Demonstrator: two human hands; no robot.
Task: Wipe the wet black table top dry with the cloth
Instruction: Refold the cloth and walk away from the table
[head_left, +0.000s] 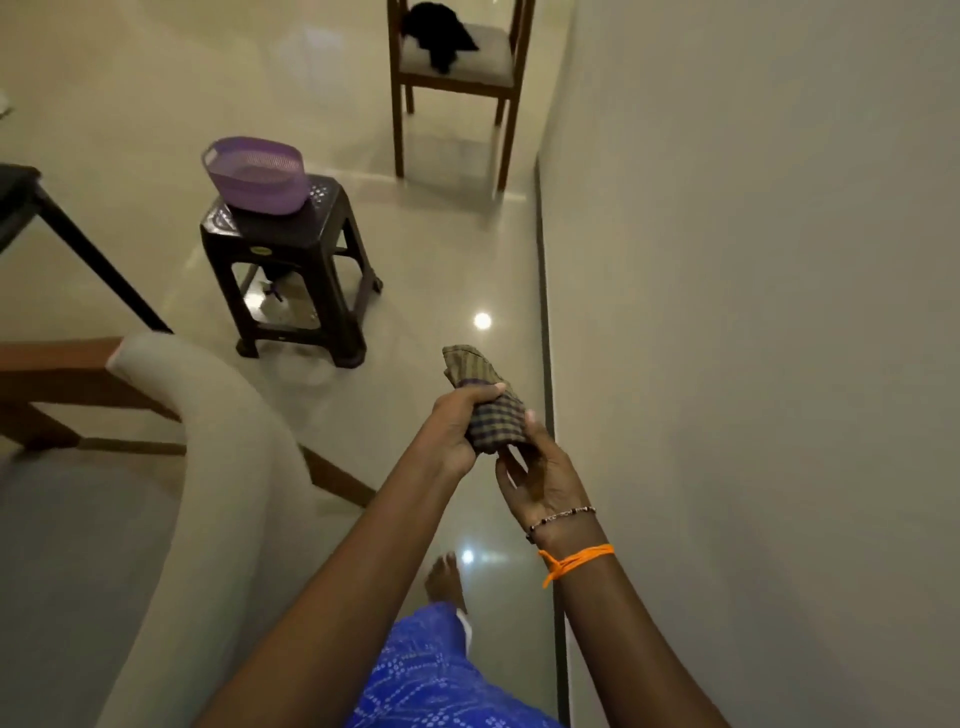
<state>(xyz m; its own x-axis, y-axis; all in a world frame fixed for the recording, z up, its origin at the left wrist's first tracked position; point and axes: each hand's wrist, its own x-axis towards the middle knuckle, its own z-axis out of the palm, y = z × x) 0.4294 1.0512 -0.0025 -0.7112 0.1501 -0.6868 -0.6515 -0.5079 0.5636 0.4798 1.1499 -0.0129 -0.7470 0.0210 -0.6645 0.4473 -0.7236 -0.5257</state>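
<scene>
A folded checked cloth (483, 402), brown and purple, is held in front of me above the glossy floor. My left hand (457, 431) grips its middle with the thumb laid over the top. My right hand (540, 478) cups the cloth's lower end from underneath, fingers curled against it. A corner of the black table top (15, 192) shows at the far left edge, with one slanted black leg below it. The rest of the table is out of view.
A dark plastic stool (291, 260) carries a purple basket (254, 174) ahead on the left. A wooden chair (457, 78) with a black garment stands farther back. A grey chair back (218, 441) curves at my left, and a wall (753, 312) runs along the right.
</scene>
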